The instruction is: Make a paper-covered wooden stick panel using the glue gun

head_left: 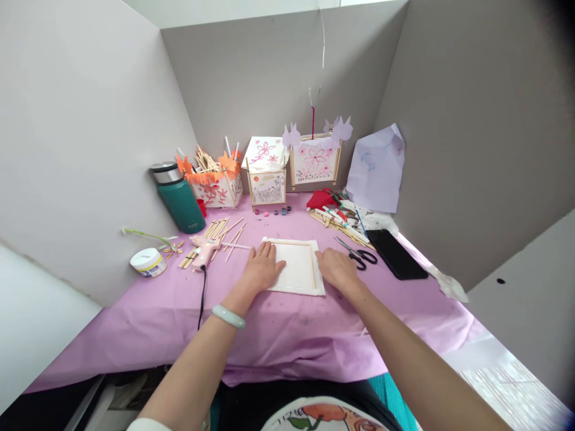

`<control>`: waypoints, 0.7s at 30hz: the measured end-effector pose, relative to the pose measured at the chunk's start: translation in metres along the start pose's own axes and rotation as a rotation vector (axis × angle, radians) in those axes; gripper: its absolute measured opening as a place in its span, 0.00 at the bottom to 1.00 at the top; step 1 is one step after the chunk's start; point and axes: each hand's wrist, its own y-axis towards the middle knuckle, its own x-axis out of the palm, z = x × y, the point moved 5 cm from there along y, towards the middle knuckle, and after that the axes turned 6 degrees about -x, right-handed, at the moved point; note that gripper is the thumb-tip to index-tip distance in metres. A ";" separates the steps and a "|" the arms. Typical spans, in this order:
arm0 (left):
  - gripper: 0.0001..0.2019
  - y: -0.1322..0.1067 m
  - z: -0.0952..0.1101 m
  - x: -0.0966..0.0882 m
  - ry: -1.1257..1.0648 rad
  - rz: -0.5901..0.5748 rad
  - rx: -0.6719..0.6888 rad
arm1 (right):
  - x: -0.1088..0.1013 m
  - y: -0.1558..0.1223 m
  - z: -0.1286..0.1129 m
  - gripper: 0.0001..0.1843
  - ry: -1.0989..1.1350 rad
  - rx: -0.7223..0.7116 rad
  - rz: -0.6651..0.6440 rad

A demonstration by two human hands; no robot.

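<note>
A white sheet (294,270) lies on the purple cloth, with thin wooden sticks (313,266) forming a frame on it along the top and right side. My left hand (264,266) rests flat over the sheet's left side, fingers stretched forward and thumb out on the paper. At the right edge, my right hand (338,267) has its fingers curled together against the sheet's border, gripping it there; its fingertips are partly hidden. Just beyond that hand are black-handled scissors (363,256). A pink glue gun (207,251) lies left of my left hand.
Loose sticks (217,230) lie around the glue gun. A green bottle (180,200), a white tub (148,263), and a phone (398,254) flank the work area. Behind stand a decorated stick holder (215,190), a paper lantern (268,187) and a hanging lantern (315,163). Grey panels surround the table.
</note>
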 end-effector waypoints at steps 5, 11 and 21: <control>0.28 -0.021 0.033 0.000 -0.045 0.056 0.075 | 0.004 -0.024 -0.007 0.19 -0.003 -0.008 0.063; 0.30 -0.028 0.048 0.012 -0.064 0.006 0.078 | 0.011 -0.022 -0.009 0.15 0.014 -0.038 0.091; 0.30 -0.028 0.047 0.011 -0.063 0.021 0.082 | -0.006 -0.066 0.000 0.16 0.290 -0.371 0.138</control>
